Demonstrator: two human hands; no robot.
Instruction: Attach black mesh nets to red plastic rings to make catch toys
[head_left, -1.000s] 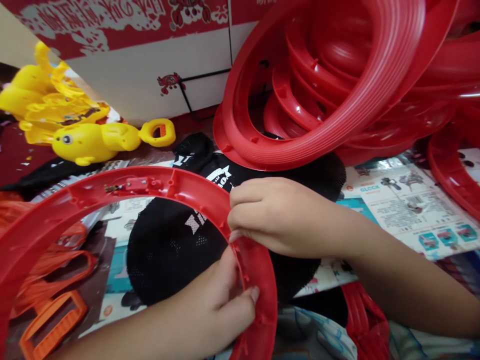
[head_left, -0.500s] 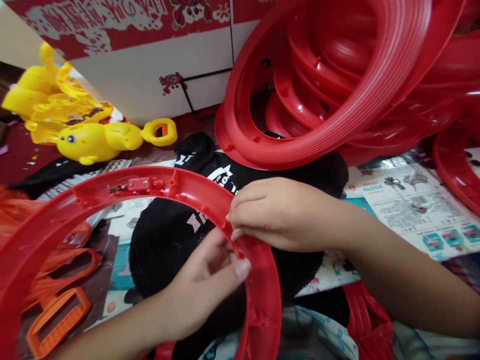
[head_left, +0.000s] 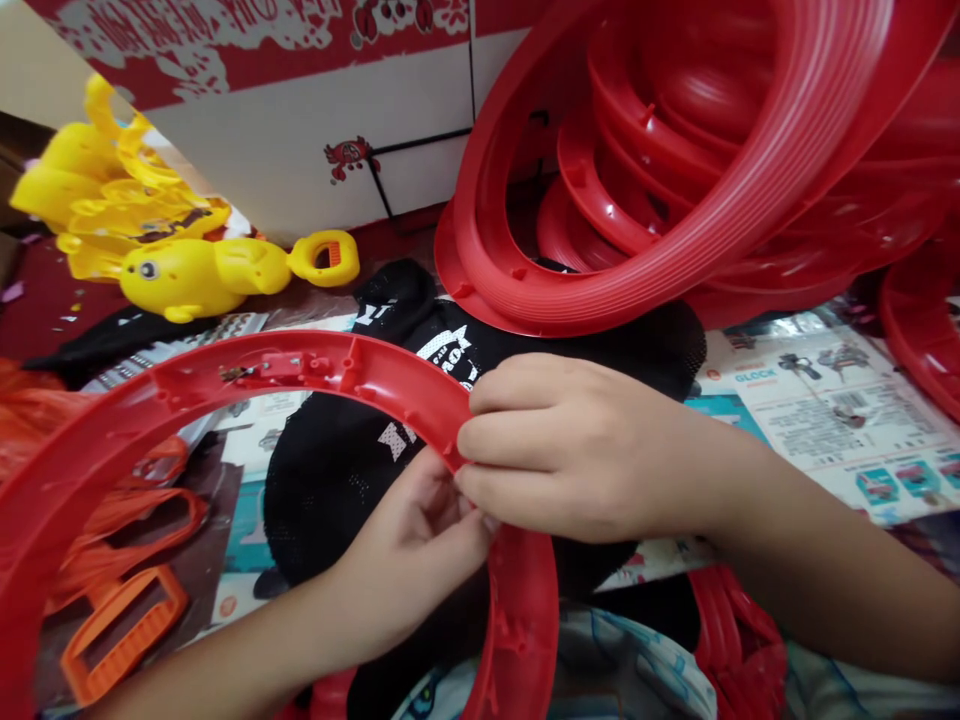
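A: What's the biggest thing around the work?
B: The white-and-red box point(head_left: 262, 130) at the back. A heap of red rings point(head_left: 750, 200) leans in front of its right side, overhanging the black cloth point(head_left: 337, 500) and crowding the space behind the hands.
A: And the piece being handled?
B: The red ring point(head_left: 405, 390) is in front of the person, hollow side up, across the cloth, its left part running out of frame.
A: What else lies there?
B: Printed sheets point(head_left: 810, 400) under and beside the cloth, mostly on the right. A yellow toy point(head_left: 202, 275) lies behind the ring at the left, apart from it. An orange handle point(head_left: 133, 648) shows through the ring's opening. Smallest is a metal piece point(head_left: 240, 373) in the ring's channel.
A: How are the hands set?
B: The right hand point(head_left: 562, 450) comes in from the right, back turned up, fingers bent together over the inner rim. Its fingertips are hidden, so I can't tell whether it pinches or only presses. The left hand point(head_left: 427, 545) reaches up from the lower left inside the opening, thumb and curled fingers closed around the inner rim, just beside the right.
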